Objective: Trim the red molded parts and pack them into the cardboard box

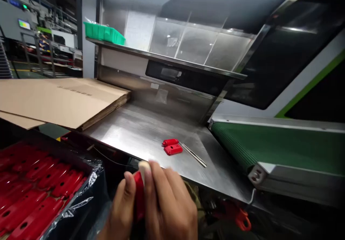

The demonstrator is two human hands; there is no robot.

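Observation:
Near the bottom centre, a red plastic part (139,197) is held between my two hands. My left hand (122,204) grips its left side, thumb up. My right hand (171,200) is closed around the other side, with a small cream-coloured piece (144,166) at its fingertips against the red part. Much of the red part is hidden by the fingers. Beyond my hands, a small red piece (173,149) and a red-handled tool (170,142) with a thin metal shaft lie on the metal table (140,125), beside a metal rod (198,159).
At lower left, a plastic-lined box (94,182) holds several red parts (24,204). Flat cardboard (59,99) lies on the table's left. A green bin (104,33) sits on the shelf above. On the right is a green conveyor belt (283,146); an orange handle (244,220) shows below.

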